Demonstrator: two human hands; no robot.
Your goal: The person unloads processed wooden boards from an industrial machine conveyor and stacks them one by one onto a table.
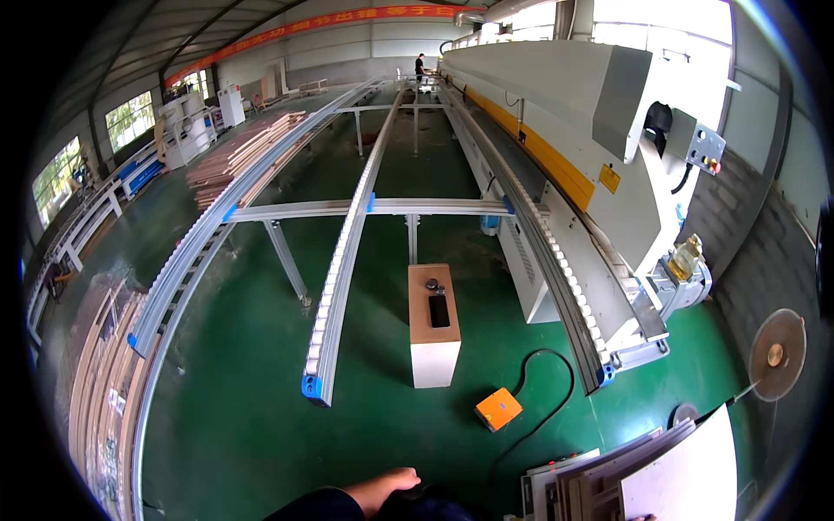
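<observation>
My left hand [393,484] comes in at the lower edge from a dark sleeve, in front of my dark clothing. Its fingers look curled in; whatever they may hold is hidden. My right hand does not show. Ahead on the green floor lies an orange foot pedal [499,409], with a black cable [569,382] looping away to its right. Beyond it stands a small white box stand [434,363] with a brown top. On that top lie a black phone [440,311] and a small dark round object [432,284]. Neither is touched by my hand.
Roller rails [347,252] run away from me, joined by a crossbar [434,207]. A long white-and-yellow machine [556,104] lines the right side. Leaning panels [682,473] stand at lower right, near a round fan-like disc [776,352]. Wrapped boards [109,382] lie left. A person [420,66] stands far off.
</observation>
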